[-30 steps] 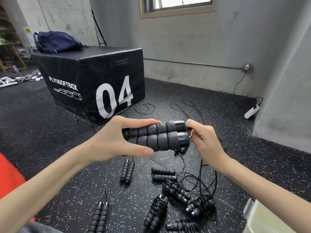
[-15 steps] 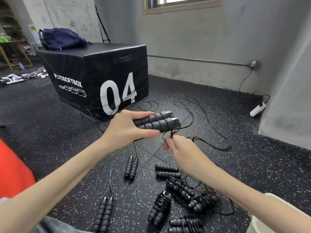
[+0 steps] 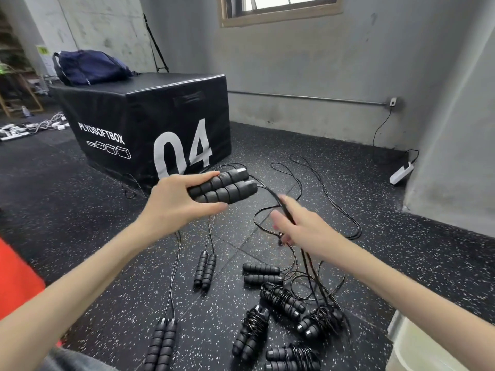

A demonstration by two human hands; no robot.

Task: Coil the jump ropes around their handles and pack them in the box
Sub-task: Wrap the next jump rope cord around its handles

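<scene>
My left hand (image 3: 174,207) grips a pair of black ribbed jump-rope handles (image 3: 223,188) side by side above the floor. Their thin black rope (image 3: 270,192) runs from the handle tips down into my right hand (image 3: 300,228), which pinches it just below and right of the handles. The rest of that rope (image 3: 332,207) trails in loops over the floor. Below lie several coiled jump ropes (image 3: 281,301) and several uncoiled handle pairs (image 3: 205,270). A pale box (image 3: 417,344) shows at the bottom right corner, partly cut off.
A black plyo box marked 04 (image 3: 150,121) stands ahead on the left with a blue bag (image 3: 88,66) on top. A white power strip (image 3: 400,172) lies by the grey wall on the right. Something red (image 3: 16,279) sits at the left edge.
My right hand moved from the handle tips down and right, drawing the rope out from the handles. My left hand kept its grip and shifted slightly away from me.
</scene>
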